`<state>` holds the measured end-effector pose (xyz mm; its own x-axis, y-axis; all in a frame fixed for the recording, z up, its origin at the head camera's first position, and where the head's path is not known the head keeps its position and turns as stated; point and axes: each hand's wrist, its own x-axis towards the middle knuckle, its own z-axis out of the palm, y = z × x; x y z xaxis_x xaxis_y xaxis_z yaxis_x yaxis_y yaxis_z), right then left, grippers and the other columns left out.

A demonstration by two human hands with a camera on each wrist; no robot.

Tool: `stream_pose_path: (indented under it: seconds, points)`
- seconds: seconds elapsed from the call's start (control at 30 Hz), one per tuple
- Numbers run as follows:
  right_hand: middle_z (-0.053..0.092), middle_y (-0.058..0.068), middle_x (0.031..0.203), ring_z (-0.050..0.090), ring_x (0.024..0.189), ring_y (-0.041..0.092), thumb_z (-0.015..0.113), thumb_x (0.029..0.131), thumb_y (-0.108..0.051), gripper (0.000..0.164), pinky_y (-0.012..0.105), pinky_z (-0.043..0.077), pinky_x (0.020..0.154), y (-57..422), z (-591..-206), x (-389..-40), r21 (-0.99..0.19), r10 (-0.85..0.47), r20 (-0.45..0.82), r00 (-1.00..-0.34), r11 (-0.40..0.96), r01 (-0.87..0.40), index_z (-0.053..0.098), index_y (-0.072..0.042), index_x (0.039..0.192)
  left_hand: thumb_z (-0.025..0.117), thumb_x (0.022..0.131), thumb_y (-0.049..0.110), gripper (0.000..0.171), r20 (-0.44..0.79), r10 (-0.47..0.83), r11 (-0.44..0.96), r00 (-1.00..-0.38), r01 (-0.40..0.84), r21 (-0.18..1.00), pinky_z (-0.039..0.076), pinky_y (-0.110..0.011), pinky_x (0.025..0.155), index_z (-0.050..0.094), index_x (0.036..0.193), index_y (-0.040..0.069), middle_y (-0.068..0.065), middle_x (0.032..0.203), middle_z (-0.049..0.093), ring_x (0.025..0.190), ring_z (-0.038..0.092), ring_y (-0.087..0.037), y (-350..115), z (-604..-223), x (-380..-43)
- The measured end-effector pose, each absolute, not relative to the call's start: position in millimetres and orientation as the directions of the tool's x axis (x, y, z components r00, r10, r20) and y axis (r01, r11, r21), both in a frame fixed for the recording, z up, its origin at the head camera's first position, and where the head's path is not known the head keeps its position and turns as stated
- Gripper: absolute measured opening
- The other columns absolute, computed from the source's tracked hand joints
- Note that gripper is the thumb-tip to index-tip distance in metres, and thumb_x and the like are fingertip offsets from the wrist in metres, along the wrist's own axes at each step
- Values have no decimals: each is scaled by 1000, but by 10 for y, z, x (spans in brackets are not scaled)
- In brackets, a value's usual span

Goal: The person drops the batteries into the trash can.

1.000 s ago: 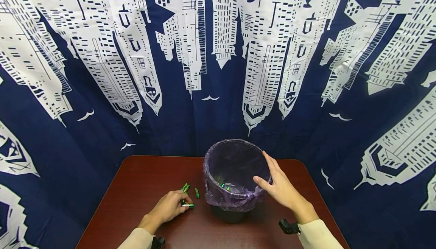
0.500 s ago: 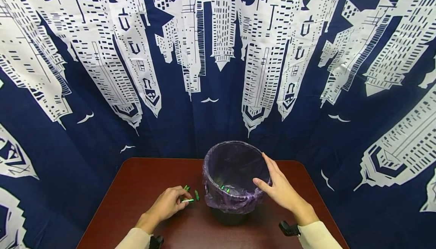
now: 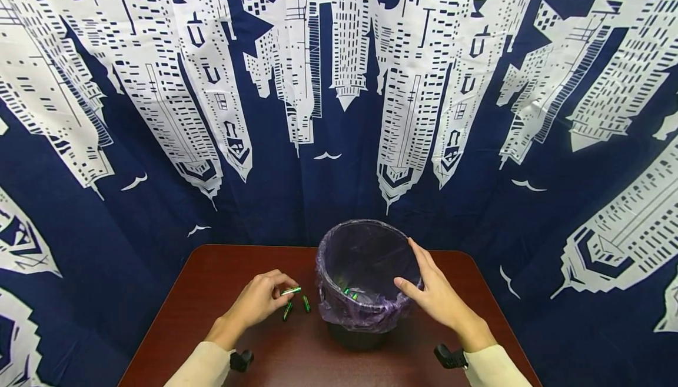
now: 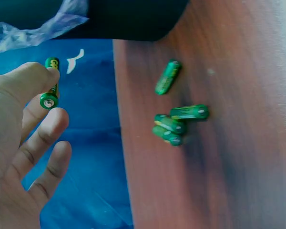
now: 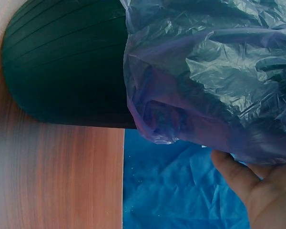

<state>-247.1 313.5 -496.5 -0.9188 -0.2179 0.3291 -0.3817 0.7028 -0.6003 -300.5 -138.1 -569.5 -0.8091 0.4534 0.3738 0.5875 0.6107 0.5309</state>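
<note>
While left grip (image 3: 258,299) pinches 1 battery (image 3: 292,290), table (image 4: 252,71) bears 4.

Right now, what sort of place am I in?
Likely a makeshift indoor tabletop workspace: a navy skyline-print curtain hangs behind a reddish-brown table, which bears a plastic-lined wastebasket and loose green batteries.

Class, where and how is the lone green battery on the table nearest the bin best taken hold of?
Probably pinch the lone green battery across its middle, from above, closing on its long sides. It is a slim cylinder lying flat on the table, apart from the three clustered batteries.
</note>
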Motion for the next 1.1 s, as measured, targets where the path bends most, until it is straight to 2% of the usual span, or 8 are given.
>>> stream_pose_path:
  seconds: [0.33,0.53,0.77,0.93,1.1]
  points:
    - [29,25,191,34,173,58,75,109,-47,102,88,33,130,3130,-4955,-2476,-606,-218,321,-922,701,-376,21,-8,186,94,99,11,23,434,424,602,-795,605,520,53,-20,67,88,119,22,12,99,75,79,63,-2,-1357,-5330,-3080]
    - [29,25,190,35,172,58,75,109,-48,102,89,34,129,3146,-4974,-2470,-604,-211,320,-924,705,-371,20,-12,187,94,99,11,24,478,413,587,-775,628,511,52,-19,67,89,120,21,8,100,77,79,68,-11,-1294,-5119,-3145]
    - [30,24,191,36,172,58,75,109,-48,102,89,34,129,3144,-4989,-2458,-605,-212,314,-925,707,-367,20,-13,187,94,98,8,24,547,411,556,-729,676,484,54,-19,67,89,120,17,5,100,79,79,67,-11,-1233,-4901,-3191]
    - [30,24,190,36,172,58,76,109,-48,102,88,35,129,3137,-4990,-2462,-600,-214,321,-922,707,-373,21,-12,187,93,99,7,24,588,418,534,-693,711,458,55,-20,68,89,120,15,3,102,80,78,67,-15,-1177,-4710,-3248]
    - [31,25,190,37,172,58,76,108,-47,102,88,35,130,3134,-4971,-2469,-597,-215,333,-918,705,-382,22,-11,186,91,101,9,23,590,426,533,-686,717,449,53,-22,68,89,123,18,3,105,80,80,68,-20,-1084,-4506,-3301]
